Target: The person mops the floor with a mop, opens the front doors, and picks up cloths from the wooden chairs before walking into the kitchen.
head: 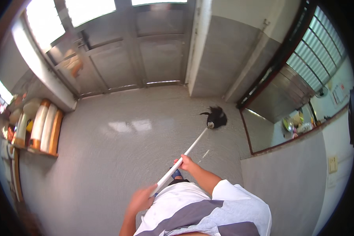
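Note:
A mop with a white pole [196,142] slants across in front of my body. Its dark, stringy mop head [217,117] rests on the grey floor [112,153], to the right of the middle. My right hand [185,162] is wrapped around the middle of the pole. Close to my waist, my left hand [142,198] grips the upper end, slightly blurred. Part of a blue shoe [176,173] shows beneath the pole.
Metal double doors [129,59] stand ahead, beside a wall pillar [221,56]. At left, a shelf [51,154] bears several rolls [41,124]. To the right are a doorway with a raised reddish sill [247,135] and a low grey wall [283,183]. Light reflects off the floor.

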The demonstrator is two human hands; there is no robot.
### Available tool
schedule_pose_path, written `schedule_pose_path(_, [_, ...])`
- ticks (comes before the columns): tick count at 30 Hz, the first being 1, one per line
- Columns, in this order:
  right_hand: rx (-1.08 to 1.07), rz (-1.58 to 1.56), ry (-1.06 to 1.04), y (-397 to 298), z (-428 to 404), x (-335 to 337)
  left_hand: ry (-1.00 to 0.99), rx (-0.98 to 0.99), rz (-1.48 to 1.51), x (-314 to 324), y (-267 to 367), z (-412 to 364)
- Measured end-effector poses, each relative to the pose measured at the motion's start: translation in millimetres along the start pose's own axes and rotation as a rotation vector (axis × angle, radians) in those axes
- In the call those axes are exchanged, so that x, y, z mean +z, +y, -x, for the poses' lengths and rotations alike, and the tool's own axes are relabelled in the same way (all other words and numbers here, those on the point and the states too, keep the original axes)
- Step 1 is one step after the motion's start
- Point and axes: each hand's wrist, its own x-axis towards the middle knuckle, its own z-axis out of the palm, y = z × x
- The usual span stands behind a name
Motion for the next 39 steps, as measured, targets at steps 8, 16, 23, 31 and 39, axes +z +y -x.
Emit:
schedule_pose_path(8, [0.554, 0.322, -0.087, 123.2, 17.4, 82.9, 0.419, -0.46, 0.028, -32.3, -9.9, 145.7])
schedule_pose_path(16, [1.122, 0.832, -0.4, 253.5, 97.4, 131.3, 0.584, -1.058, -0.01, -52.2, 69.2, 276.7])
schedule_pose_path(23, [0.942, 1.069, -0.515, 299.6, 96.0, 158.8, 0.833, -1.182, 0.099, -36.5, 97.6, 262.7])
schedule_pose_path(31, [0.319, 1.113, -0.482, 290.4, 33.8, 179.0, 0.746, -0.967, 0.045, -15.9, 19.2, 214.8])
schedule_pose_path(39, [0.262, 0.895, -0.324, 283.6, 38.9, 185.5, 0.748, -0.836, 0.037, -8.5, -23.8, 201.7])
